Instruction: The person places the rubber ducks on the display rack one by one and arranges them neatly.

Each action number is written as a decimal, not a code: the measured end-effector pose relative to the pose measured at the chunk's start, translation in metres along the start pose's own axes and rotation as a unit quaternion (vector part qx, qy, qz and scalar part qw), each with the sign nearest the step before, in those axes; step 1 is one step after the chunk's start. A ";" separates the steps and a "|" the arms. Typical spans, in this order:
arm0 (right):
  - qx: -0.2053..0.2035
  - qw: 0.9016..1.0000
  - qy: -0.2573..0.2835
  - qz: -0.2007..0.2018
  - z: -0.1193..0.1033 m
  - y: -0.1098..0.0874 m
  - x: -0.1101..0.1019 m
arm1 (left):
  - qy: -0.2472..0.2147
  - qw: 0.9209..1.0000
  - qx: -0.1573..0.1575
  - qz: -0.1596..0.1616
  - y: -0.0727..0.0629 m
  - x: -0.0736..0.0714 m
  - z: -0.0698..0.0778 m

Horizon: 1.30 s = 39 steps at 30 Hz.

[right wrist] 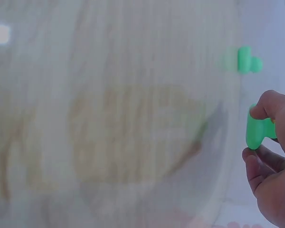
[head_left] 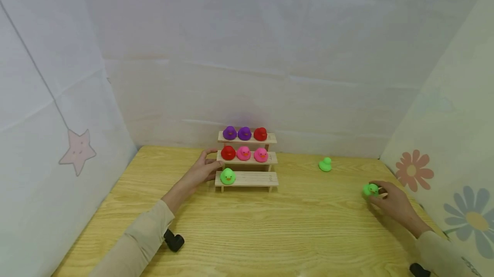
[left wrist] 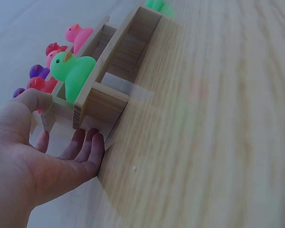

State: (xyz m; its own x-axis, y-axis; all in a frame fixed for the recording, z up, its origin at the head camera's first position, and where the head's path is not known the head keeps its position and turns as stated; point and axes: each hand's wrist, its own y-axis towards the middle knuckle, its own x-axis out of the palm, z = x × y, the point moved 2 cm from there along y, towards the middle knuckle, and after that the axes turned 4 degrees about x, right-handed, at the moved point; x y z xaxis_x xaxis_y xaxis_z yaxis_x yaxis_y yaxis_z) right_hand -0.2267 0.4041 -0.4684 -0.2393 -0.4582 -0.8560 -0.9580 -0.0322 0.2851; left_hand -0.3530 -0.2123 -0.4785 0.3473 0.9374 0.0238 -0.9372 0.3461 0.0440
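Note:
My left hand [head_left: 201, 170] grips the left end of a three-tier wooden display stand [head_left: 251, 178]; in the left wrist view its thumb lies at the end of a tier, the other fingers by the lower leg. A green toy duck [head_left: 227, 176] sits at the left of the bottom tier. Two pink ducks and a red duck [head_left: 228, 153] line the middle tier; two purple ducks and another red duck [head_left: 260, 134] stand on top. Far to the right, my right hand [head_left: 393, 202] pinches a second green duck [right wrist: 254, 129] between thumb and fingers.
Another green duck [head_left: 325, 164] rests on the wood-grain table [head_left: 247, 230], between the stand and my right hand. White cloth [head_left: 247, 54] hangs behind the table, with printed cloth walls on both sides. Black wrist gear [head_left: 174, 242] shows beneath my left sleeve.

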 end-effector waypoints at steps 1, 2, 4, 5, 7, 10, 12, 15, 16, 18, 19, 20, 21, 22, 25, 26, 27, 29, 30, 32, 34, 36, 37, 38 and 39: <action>-0.005 1.000 -0.001 0.003 -0.004 0.001 0.000 | 0.004 1.000 0.000 -0.001 0.000 -0.001 -0.001; -0.009 1.000 -0.002 0.007 -0.008 0.003 0.000 | 0.005 1.000 -0.001 0.000 0.000 -0.001 -0.001; -0.018 1.000 -0.003 0.012 -0.018 0.005 0.000 | 0.004 1.000 0.000 -0.001 -0.001 -0.001 -0.001; -0.019 1.000 -0.001 0.012 -0.023 0.005 -0.001 | 0.006 1.000 0.000 -0.001 -0.001 0.000 0.000; -0.023 1.000 0.002 0.015 -0.033 0.006 -0.001 | 0.008 1.000 0.000 -0.002 -0.001 0.000 0.000; -0.030 0.999 0.002 0.017 -0.048 0.008 -0.002 | 0.006 1.000 0.000 -0.001 -0.001 0.001 0.001; -0.039 0.999 0.004 0.018 -0.056 0.011 -0.001 | 0.005 1.000 -0.001 0.002 0.001 0.001 0.000; -0.049 0.999 0.009 0.016 -0.068 0.017 0.001 | 0.001 1.000 -0.002 0.009 0.001 -0.001 0.000; -0.052 0.998 0.012 0.014 -0.072 0.018 0.003 | 0.001 1.000 -0.001 0.008 0.001 -0.001 0.000; -0.059 0.998 0.016 0.012 -0.081 0.021 0.005 | 0.000 1.000 -0.002 0.010 0.000 -0.002 0.000; -0.064 0.998 0.018 0.012 -0.085 0.022 0.006 | 0.000 1.000 -0.002 0.009 0.000 -0.002 0.000; -0.071 0.997 0.018 0.013 -0.091 0.023 0.007 | 0.000 1.000 -0.002 0.008 0.000 -0.002 0.000; -0.078 0.997 0.020 0.014 -0.096 0.024 0.008 | 0.000 1.000 -0.002 0.007 0.000 -0.003 0.000; -0.084 0.996 0.023 0.016 -0.102 0.025 0.009 | -0.001 1.000 -0.002 0.007 0.001 -0.003 -0.001; -0.104 0.994 0.032 0.019 -0.118 0.027 0.013 | 0.000 1.000 0.000 0.006 0.000 -0.003 -0.001; -0.108 0.993 0.035 0.016 -0.123 0.028 0.014 | 0.002 1.000 0.000 0.005 0.000 -0.003 -0.002; -0.110 0.993 0.039 0.014 -0.127 0.029 0.016 | 0.004 1.000 0.001 0.005 0.000 -0.002 -0.002; -0.114 0.992 0.048 0.006 -0.136 0.031 0.019 | 0.009 1.000 0.005 0.002 0.000 -0.002 -0.003; -0.116 0.992 0.052 0.001 -0.140 0.032 0.021 | 0.011 1.000 0.006 0.002 -0.001 -0.002 -0.003; -0.121 0.991 0.059 -0.010 -0.146 0.034 0.026 | 0.015 1.000 0.008 0.001 -0.001 -0.002 -0.003; -0.126 0.990 0.066 -0.017 -0.152 0.038 0.030 | 0.013 1.000 0.008 0.001 0.000 -0.001 -0.003; -0.129 0.989 0.070 -0.022 -0.157 0.041 0.036 | 0.010 1.000 0.008 0.003 0.000 -0.001 -0.002; -0.131 0.988 0.071 -0.024 -0.159 0.043 0.038 | 0.007 1.000 0.007 0.004 0.000 0.000 -0.002; -0.133 0.988 0.074 -0.026 -0.162 0.044 0.041 | 0.003 1.000 0.005 0.007 0.000 0.000 -0.002; -0.135 0.988 0.075 -0.027 -0.164 0.046 0.044 | -0.002 1.000 0.004 0.008 0.000 0.001 -0.001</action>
State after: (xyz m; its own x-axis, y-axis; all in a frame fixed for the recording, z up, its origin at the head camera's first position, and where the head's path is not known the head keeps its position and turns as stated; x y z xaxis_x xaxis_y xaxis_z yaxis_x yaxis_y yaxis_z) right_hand -0.2554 0.2369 -0.4225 -0.1426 -0.5756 -0.8052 -0.8870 -0.2867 0.3620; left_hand -0.3532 -0.2112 -0.4796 0.3329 0.9425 0.0286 -0.9421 0.3312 0.0520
